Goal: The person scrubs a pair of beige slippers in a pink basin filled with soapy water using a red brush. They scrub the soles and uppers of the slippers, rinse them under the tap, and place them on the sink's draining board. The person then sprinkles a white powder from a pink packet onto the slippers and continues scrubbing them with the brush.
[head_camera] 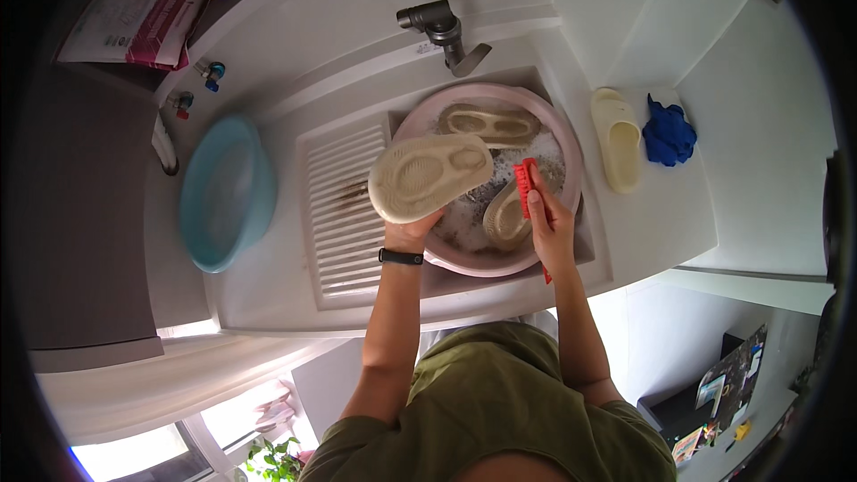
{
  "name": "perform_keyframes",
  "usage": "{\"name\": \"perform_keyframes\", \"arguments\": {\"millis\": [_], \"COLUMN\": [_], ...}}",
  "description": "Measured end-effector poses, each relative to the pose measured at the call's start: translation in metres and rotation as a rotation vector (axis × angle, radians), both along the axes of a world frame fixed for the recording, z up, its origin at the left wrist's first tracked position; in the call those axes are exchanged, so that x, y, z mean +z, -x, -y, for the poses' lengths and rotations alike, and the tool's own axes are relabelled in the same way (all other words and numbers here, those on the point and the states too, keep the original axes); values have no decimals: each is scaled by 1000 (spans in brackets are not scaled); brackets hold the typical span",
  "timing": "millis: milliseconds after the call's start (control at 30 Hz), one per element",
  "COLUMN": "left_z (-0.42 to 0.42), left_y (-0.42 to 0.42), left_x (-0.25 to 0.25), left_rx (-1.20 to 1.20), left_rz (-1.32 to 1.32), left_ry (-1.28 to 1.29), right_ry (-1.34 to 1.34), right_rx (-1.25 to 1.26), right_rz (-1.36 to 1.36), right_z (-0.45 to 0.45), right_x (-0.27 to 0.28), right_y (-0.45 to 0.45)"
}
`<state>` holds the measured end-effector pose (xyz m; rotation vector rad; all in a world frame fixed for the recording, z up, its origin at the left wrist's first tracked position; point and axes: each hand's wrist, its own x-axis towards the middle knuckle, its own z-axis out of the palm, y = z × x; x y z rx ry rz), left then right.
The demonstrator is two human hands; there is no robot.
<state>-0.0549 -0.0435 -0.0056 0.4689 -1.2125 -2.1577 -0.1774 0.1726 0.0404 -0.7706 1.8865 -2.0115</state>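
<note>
My left hand [416, 227], with a black band at the wrist, holds a cream slipper [428, 174] from beneath, its patterned sole facing up. In my right hand [552, 227] is a red scrubbing brush [523, 189], held by its handle to the right of that slipper and apart from it. Below both hands is a pink basin [462, 269] of sudsy, dirty water, set in the sink. Two more slippers lie in it sole up: one at the back [489, 124], another [507, 219] partly hidden behind the brush and my right hand.
A ribbed washboard [345, 227] with a brown smear adjoins the sink on the left. Farther left a light-blue basin [231, 194] leans on its side. A dark faucet [445, 33] rises behind. One cream slipper [617, 140] and a crumpled blue cloth [668, 132] lie on the right counter.
</note>
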Motion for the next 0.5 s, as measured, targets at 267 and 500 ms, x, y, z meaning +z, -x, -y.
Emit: {"name": "perform_keyframes", "arguments": {"millis": [267,500], "left_z": [-11,-30], "left_y": [-1,-9], "left_x": [35,74], "left_rx": [-47,-19], "left_rz": [-216,41], "left_ry": [-605,-308], "right_ry": [-32,12], "right_rx": [0,-29], "right_rz": [20,2], "right_z": [-2,7], "right_x": [-4,-14], "right_y": [-1,-3]}}
